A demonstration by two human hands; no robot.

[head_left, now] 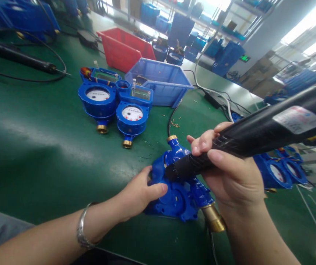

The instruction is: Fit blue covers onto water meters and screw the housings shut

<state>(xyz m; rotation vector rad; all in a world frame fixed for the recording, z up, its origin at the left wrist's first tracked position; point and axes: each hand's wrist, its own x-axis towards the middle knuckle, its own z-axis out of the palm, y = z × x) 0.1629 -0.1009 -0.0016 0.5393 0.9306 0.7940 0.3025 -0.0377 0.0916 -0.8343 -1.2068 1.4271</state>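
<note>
Meter (pixel 178 191) lies face-down on the desk (pixel 36 147), left hand (pixel 138 193) clamped on its side to steady it; right hand (pixel 230 169) fully grips the screwdriver (pixel 257 132), tip pressed onto it.

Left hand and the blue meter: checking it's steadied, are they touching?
Touching. The head view shows the left hand pressed against the blue meter, thumb on its edge.

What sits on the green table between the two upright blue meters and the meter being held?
In the head view, mostly bare green mat, crossed by a thin black cable with a few tiny brass bits scattered beside it.
</note>
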